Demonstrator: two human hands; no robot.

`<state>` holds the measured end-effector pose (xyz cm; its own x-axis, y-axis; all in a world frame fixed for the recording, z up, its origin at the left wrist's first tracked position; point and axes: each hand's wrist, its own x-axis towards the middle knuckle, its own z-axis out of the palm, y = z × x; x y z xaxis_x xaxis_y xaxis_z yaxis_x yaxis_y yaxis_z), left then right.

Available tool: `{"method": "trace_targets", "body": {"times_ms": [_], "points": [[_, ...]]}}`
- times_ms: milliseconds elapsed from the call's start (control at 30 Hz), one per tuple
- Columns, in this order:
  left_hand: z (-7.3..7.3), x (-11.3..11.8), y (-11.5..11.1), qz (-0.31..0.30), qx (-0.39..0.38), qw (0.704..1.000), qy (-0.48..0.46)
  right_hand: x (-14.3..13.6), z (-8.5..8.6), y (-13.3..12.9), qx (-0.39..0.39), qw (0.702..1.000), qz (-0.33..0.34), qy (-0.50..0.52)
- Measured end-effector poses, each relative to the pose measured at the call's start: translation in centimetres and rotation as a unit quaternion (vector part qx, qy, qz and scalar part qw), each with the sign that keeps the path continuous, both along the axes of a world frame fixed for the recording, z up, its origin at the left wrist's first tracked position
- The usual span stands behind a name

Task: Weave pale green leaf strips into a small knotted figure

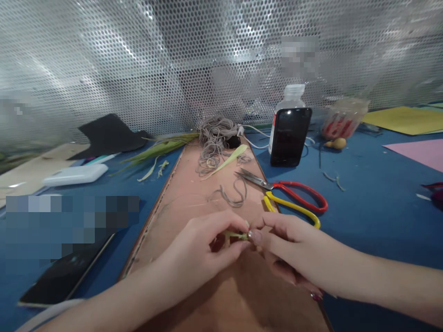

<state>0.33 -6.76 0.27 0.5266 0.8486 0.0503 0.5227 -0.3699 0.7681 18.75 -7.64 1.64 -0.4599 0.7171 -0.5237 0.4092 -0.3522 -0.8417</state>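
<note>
Over the wooden board [221, 281], my left hand [211, 244] and my right hand [290, 244] meet fingertip to fingertip. Between them is a small yellow-green strip [237, 235], like a piece of leaf or husk. Both hands pinch it, and its ends are hidden by the fingers. Just beyond the right hand lie scissors [268, 186] with one red and one yellow handle, blades partly apart. A short loop of grey cord [237, 198] rests on the board ahead of the hands. Farther up, a pale green leaf strip [230, 159] lies beside a tangle of grey cord [219, 131].
A black phone [290, 138] leans against a clear bottle [294, 94]. Behind, a perforated metallic sheet [194, 60] stands upright. Green leaves [162, 147], a white case [76, 175] and a dark flat device [69, 272] are left. A small gourd [337, 144] and coloured paper [408, 120] are right.
</note>
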Motion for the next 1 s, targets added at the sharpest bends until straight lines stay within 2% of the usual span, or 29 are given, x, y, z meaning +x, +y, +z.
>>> {"method": "trace_targets", "body": {"times_ms": [167,333,833,1000], "points": [[-0.2,-0.1,0.0,-0.007,0.000,1.000,0.008,0.2,0.2,-0.1,0.022,1.000,0.009,-0.019],[0.1,-0.2,0.2,0.000,-0.006,1.000,0.013,0.2,0.2,0.0,0.005,1.000,0.019,-0.003],[0.6,-0.2,0.3,0.023,-0.086,0.995,-0.036,0.3,-0.5,0.1,0.020,0.999,0.021,0.021],[1.0,0.0,0.3,0.046,-0.143,0.987,-0.053,0.3,-0.6,0.1,0.017,0.999,0.001,0.035]]}}
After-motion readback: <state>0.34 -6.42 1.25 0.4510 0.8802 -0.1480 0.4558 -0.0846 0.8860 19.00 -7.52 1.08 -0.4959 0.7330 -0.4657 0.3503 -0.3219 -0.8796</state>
